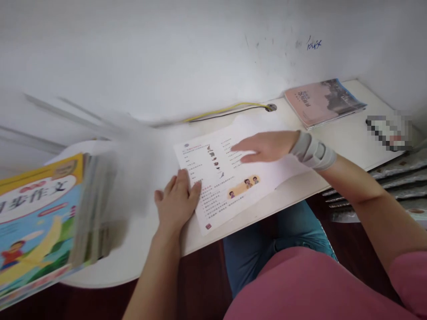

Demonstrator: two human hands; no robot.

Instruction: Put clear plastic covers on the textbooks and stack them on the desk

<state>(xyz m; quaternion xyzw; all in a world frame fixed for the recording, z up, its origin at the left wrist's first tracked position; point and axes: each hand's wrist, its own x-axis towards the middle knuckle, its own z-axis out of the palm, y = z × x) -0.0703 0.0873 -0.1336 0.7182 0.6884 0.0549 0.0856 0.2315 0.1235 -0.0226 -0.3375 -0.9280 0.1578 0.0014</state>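
Neither hand grips anything: the left hand (176, 202) lies open, fingertips on the left edge of a white printed workbook page (230, 209), while the right hand (263, 146), in a grey fabric wrist brace (312, 152), rests splayed on that page. Left of the left hand sits a thick stack of colourful paperback books (43, 218) – beyond the right hand, a pink softcover book (323, 103) lies on the white desk (347, 142).

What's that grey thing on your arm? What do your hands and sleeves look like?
Your right hand has a grey fabric wrist brace with straps. A pink short sleeve covers the upper right arm. Your left hand wears no glove.
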